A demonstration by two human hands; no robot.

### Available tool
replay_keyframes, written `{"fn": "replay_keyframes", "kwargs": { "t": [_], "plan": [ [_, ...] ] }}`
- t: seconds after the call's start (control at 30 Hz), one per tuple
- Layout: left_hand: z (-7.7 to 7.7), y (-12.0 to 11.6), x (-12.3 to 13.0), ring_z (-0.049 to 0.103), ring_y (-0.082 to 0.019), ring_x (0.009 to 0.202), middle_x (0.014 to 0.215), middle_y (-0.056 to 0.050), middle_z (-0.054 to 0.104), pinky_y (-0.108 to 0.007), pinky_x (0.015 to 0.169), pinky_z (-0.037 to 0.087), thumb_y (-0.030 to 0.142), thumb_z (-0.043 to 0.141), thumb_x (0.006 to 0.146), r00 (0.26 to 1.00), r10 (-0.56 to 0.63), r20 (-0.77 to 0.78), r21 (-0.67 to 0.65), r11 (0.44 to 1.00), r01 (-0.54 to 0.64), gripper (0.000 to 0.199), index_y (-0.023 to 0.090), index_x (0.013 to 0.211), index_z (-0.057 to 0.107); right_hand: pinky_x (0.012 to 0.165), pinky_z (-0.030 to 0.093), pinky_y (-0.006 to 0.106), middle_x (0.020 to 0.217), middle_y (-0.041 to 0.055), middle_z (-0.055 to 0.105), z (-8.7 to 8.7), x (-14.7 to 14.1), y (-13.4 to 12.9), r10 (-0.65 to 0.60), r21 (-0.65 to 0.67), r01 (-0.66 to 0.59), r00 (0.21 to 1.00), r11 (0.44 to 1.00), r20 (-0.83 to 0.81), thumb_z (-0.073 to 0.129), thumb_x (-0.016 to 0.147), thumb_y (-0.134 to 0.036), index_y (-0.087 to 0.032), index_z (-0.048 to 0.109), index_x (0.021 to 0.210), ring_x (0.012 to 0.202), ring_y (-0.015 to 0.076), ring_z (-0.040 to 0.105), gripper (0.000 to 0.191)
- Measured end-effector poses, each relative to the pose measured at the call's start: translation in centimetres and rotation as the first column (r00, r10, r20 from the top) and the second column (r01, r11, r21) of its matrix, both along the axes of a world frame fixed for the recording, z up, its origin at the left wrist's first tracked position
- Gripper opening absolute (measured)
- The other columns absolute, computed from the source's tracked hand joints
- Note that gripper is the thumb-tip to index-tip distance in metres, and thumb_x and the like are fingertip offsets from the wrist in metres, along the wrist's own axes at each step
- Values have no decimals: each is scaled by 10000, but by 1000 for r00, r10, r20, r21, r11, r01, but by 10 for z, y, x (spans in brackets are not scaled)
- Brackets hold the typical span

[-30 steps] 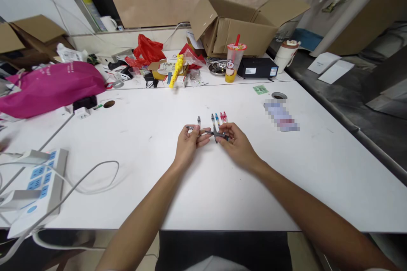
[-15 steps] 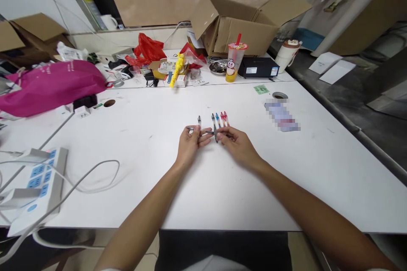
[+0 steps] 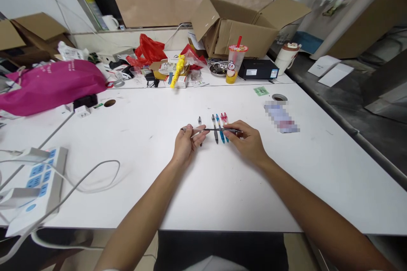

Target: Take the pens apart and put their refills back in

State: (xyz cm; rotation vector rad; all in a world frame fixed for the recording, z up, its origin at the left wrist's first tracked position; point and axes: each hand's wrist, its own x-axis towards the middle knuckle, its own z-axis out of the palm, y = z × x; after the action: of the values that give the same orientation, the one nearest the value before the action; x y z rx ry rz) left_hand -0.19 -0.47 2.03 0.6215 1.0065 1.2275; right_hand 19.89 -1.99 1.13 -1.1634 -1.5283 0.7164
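The left hand (image 3: 186,143) pinches one end of a slim dark pen (image 3: 213,129), other fingers loosely spread; the right hand (image 3: 249,139), closed on its other end, has shifted rightward, suggesting the pen is in parts. Retractable pens (image 3: 221,136) lie beyond.

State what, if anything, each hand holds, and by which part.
The left hand holds a slim, dark, pen-like rod near its left end, the right hand near its right end. Whether it is one piece cannot be told.
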Motion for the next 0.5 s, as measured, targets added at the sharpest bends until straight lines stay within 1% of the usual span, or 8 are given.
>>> {"fn": "replay_keyframes", "kwargs": {
  "t": [0.07,0.13,0.23,0.3,0.37,0.43,0.5],
  "plan": [
    [1,2,-3,766,-167,926,1241,-162,712,-284,864,615,330,462,1039,999,37,6,5,999,-37,163,182,975,485,641,515,351,920,45,694,3,6,2,-14,-18,13,999,1000,-37,713,863,-404,-256,769,981,784,195,628,198],
    [2,5,-5,766,-160,918,1221,-150,720,-265,833,614,313,440,1046,997,74,17,5,997,-74,146,191,967,455,668,537,367,930,54,721,5,12,4,-41,-45,37,996,998,-75,724,855,-413,-247,768,964,796,208,647,203],
    [2,7,-8,769,-152,885,1192,-139,729,-223,747,610,299,436,1048,993,106,47,-5,994,-106,145,193,950,445,773,559,403,927,62,746,7,17,7,-67,-70,57,988,996,-139,745,840,-406,-233,750,954,862,230,681,207],
    [3,7,-8,772,-160,870,1166,-140,734,-205,693,603,296,457,1041,992,108,67,0,994,-108,143,190,945,447,825,553,409,929,66,747,6,18,8,-42,-94,25,981,995,-189,756,830,-390,-219,719,954,903,232,690,215],
    [3,6,-7,775,-169,859,1141,-143,738,-199,659,598,295,478,1033,992,101,77,17,995,-102,140,187,948,454,802,546,386,945,69,743,1,17,9,-4,-136,-30,970,990,-243,756,825,-377,-212,663,939,875,213,684,221],
    [2,4,-6,776,-172,843,1126,-148,739,-199,644,596,299,491,1028,993,92,77,33,995,-95,141,184,951,463,725,528,349,939,55,729,-4,15,10,45,-173,-100,954,980,-297,736,835,-367,-220,597,931,770,174,652,224],
    [1,3,-5,775,-170,828,1124,-151,739,-205,642,596,312,497,1026,994,85,73,37,995,-88,149,182,956,472,649,484,315,879,18,687,-8,13,10,99,-178,-167,936,970,-337,686,864,-366,-231,565,974,663,138,582,212]
  ]
}}
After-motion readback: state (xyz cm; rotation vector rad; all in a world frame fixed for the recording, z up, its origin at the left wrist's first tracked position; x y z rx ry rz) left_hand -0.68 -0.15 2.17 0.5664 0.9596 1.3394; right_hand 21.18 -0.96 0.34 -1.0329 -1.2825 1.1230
